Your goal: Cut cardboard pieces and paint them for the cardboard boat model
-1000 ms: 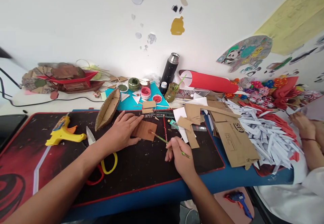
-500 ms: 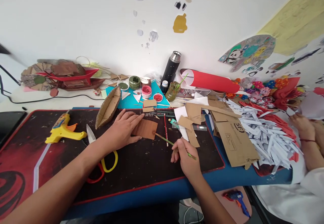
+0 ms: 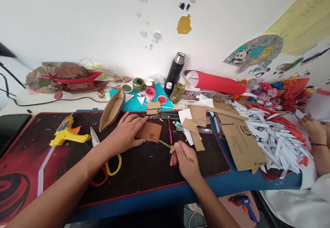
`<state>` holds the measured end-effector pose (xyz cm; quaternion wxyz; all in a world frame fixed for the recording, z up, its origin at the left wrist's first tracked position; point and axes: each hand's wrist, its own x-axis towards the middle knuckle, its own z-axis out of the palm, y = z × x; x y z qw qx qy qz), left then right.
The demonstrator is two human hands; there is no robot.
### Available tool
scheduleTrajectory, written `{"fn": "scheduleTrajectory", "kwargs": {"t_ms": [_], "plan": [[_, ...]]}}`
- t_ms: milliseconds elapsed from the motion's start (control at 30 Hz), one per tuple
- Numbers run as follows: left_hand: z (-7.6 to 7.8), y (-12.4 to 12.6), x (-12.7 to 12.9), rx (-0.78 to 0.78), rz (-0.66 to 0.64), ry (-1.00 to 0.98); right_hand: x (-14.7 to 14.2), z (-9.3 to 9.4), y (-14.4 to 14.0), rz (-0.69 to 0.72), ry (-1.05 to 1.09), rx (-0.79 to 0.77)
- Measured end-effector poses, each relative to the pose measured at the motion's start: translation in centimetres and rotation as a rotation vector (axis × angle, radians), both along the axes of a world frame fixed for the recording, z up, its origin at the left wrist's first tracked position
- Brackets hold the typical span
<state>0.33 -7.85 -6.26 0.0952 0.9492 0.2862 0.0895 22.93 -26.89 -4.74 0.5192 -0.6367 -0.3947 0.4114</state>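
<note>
My right hand point(image 3: 183, 159) has come back in from where it sat half a second ago, and the brush point(image 3: 168, 145) tip, which had drawn off the card's point(image 3: 151, 131) right edge, now rests on it again near the lower right corner. I read that as another stroke of brown going down on the card, so painting is under way, not finished.

The right hand is closed around the brush in a pencil grip, fingers curled, wrist low over the mat point(image 3: 144, 167), the handle running back past the thumb. My left hand point(image 3: 125, 131) has not shifted: it lies flat and spread, palm down, fingertips pinning the card's left side to the mat.

The card lies mid-mat, just in front of the cardboard boat point(image 3: 112, 109). Scissors point(image 3: 107, 164) lie partly under my left forearm, a glue gun point(image 3: 65, 133) further left. Paint pots point(image 3: 150, 93) stand on the teal sheet beyond. At far right another person's hand point(image 3: 313, 130) rests by a heap of paper strips point(image 3: 270, 137).
</note>
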Motion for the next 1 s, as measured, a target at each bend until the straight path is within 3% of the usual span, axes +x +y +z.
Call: {"fn": "scheduleTrajectory", "kwargs": {"t_ms": [133,267,433,533,800,1000], "plan": [[0.1,0.0,0.1,-0.004,-0.013,0.002,0.9,0.4,-1.3,-0.065,0.024,-0.019],[0.3,-0.1,0.1,0.009,-0.013,-0.008,-0.3,0.2,-0.4,-0.065,0.049,0.004],[0.2,-0.1,0.0,0.002,-0.014,-0.021,-2.5,-0.6,2.0,0.071,-0.010,0.046],[0.1,0.0,-0.1,-0.003,-0.006,-0.022,-2.4,-0.9,2.4,0.114,-0.054,0.061],[0.2,0.2,-0.1,-0.009,-0.021,-0.016,0.9,-0.3,-0.2,-0.060,-0.003,0.005],[0.2,0.0,-0.1,-0.007,-0.011,0.001,-0.5,-0.2,1.2,-0.050,0.010,0.010]]}}
